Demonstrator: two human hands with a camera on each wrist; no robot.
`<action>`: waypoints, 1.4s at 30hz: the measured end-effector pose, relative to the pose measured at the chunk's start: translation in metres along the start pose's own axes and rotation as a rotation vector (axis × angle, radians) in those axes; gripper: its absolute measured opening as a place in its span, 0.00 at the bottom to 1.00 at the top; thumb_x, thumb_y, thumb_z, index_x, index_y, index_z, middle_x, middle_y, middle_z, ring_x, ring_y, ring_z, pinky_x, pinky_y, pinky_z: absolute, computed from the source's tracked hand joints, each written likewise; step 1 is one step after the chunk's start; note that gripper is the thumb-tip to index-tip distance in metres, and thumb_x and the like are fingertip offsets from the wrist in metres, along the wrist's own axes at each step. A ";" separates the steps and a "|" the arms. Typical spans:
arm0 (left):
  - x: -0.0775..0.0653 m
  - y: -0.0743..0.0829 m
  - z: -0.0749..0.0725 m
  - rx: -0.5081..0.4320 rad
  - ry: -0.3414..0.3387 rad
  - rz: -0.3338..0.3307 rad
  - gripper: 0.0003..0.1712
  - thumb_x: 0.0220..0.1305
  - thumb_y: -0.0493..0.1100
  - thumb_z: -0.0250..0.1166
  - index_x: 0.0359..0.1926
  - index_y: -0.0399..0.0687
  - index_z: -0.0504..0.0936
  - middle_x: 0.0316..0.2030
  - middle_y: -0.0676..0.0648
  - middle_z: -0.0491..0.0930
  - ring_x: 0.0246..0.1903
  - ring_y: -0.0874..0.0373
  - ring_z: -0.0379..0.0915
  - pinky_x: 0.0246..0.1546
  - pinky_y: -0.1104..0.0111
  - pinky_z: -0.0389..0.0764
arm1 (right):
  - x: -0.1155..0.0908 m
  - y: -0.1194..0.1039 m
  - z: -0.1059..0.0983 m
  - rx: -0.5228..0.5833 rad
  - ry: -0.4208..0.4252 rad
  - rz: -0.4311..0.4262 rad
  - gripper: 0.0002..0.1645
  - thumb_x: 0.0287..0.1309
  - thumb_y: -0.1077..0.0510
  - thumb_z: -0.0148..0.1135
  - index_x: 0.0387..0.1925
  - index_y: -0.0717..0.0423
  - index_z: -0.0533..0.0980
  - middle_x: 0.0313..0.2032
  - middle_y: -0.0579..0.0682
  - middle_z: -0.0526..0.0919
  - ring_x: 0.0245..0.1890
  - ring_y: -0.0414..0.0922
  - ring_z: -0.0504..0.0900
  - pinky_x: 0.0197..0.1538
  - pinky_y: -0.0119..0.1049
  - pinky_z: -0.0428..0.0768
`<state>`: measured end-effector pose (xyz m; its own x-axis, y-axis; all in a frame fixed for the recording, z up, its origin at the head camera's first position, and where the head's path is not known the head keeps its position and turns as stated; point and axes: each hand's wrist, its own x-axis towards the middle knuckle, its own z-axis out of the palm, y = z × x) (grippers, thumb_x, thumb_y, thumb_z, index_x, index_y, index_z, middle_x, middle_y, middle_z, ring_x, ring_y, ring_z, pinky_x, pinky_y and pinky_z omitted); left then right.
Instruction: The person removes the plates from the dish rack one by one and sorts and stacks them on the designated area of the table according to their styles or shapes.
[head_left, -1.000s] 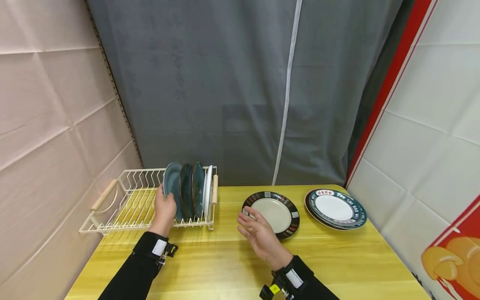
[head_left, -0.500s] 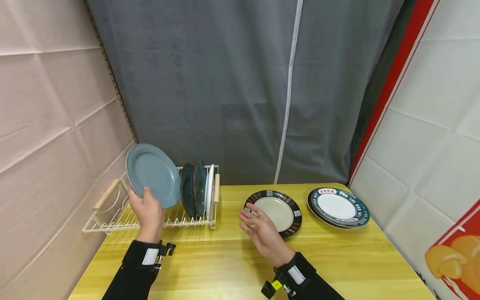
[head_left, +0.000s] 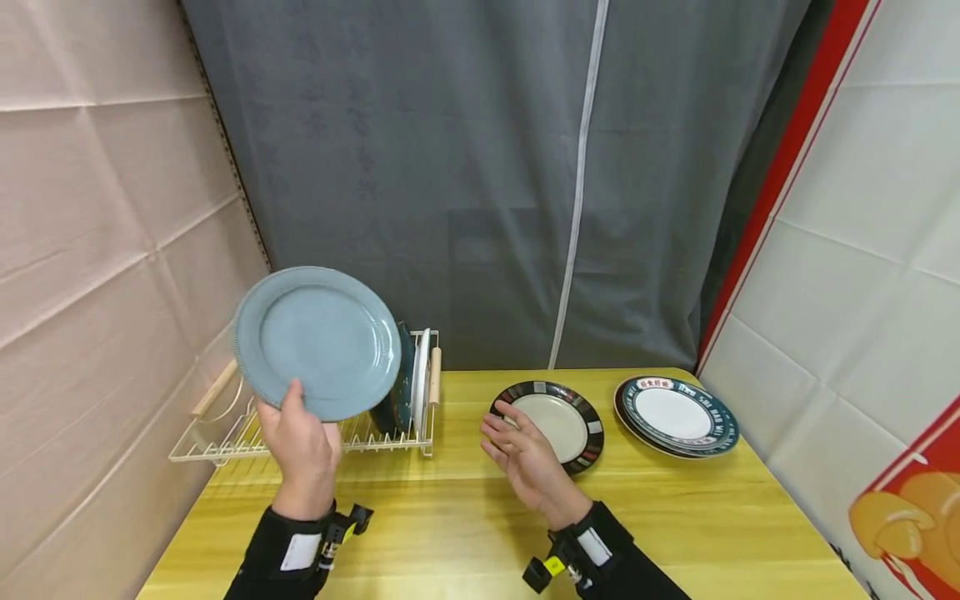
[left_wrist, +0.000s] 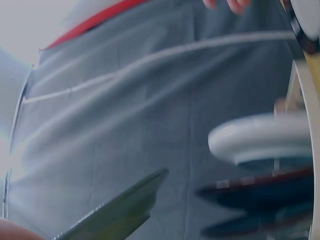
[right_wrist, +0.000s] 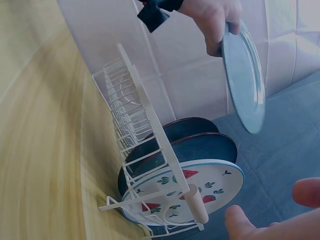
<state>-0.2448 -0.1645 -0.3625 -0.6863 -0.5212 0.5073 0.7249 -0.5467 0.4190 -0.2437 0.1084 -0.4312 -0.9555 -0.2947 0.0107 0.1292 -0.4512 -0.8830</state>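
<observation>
Blue plate, left of frame centre: left hand pinches its lower rim; best kept firm, clear of the rack. Right hand, lower centre-right, has fingers slightly spread.

this place looks like a small curtained booth: a grey curtain closes the back of the wood-grained table, and creased pale sheets stand along both sides.
</observation>
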 end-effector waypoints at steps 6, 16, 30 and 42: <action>-0.015 -0.009 0.006 -0.039 -0.042 -0.240 0.35 0.74 0.28 0.32 0.78 0.57 0.52 0.76 0.45 0.52 0.74 0.44 0.50 0.73 0.49 0.57 | 0.000 -0.004 -0.002 0.004 0.008 -0.012 0.35 0.73 0.66 0.42 0.76 0.57 0.46 0.75 0.65 0.50 0.75 0.59 0.52 0.72 0.43 0.63; -0.056 -0.039 0.013 -0.016 -0.090 -0.551 0.35 0.75 0.30 0.32 0.79 0.52 0.41 0.77 0.44 0.47 0.75 0.46 0.47 0.73 0.57 0.58 | -0.002 -0.006 -0.012 -0.038 0.058 -0.078 0.35 0.70 0.67 0.43 0.75 0.61 0.48 0.72 0.65 0.57 0.70 0.53 0.64 0.70 0.41 0.68; -0.099 -0.078 0.008 -0.079 -0.194 -0.799 0.37 0.73 0.30 0.33 0.79 0.46 0.34 0.78 0.39 0.40 0.76 0.43 0.41 0.74 0.58 0.54 | -0.012 -0.007 -0.039 -0.003 0.121 -0.161 0.42 0.66 0.71 0.40 0.78 0.59 0.40 0.78 0.57 0.40 0.77 0.54 0.43 0.77 0.49 0.43; -0.113 -0.118 0.008 -0.130 -0.162 -0.902 0.38 0.72 0.30 0.34 0.78 0.42 0.32 0.78 0.36 0.37 0.76 0.41 0.37 0.75 0.52 0.47 | -0.022 -0.003 -0.066 0.064 0.184 -0.239 0.48 0.61 0.77 0.37 0.78 0.56 0.35 0.78 0.59 0.37 0.77 0.57 0.42 0.74 0.48 0.52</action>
<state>-0.2525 -0.0357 -0.4630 -0.9639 0.2306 0.1332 -0.0991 -0.7750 0.6241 -0.2404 0.1715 -0.4598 -0.9921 -0.0187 0.1238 -0.0939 -0.5428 -0.8346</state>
